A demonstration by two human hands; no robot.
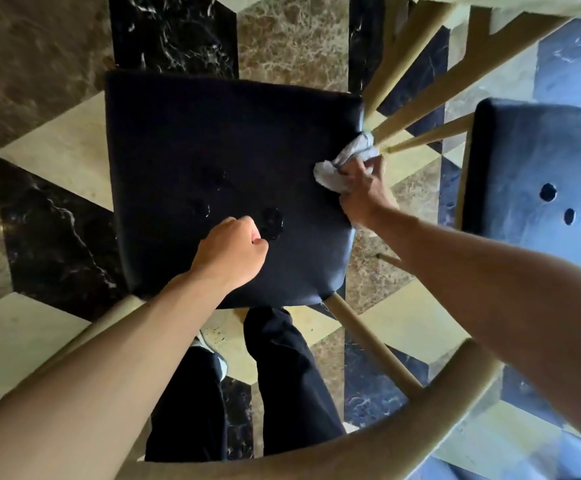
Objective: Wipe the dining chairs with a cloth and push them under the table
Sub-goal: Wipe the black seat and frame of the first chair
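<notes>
Right hand (361,194) has the crumpled white cloth (346,164) bunched in its fingers at the right edge of the black padded chair seat (213,150). Left hand (230,252) is a loose fist over the seat's near part, holding nothing.

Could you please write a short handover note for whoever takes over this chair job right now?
Right hand grips the cloth at the right edge of the near seat.
Left hand is curled, holding nothing, resting on the seat's front.
Second chair stands to the right.
Done: wiping of the near seat is under way.
Left: finish the wipe, do the second chair if needed, push both under the table.
</notes>
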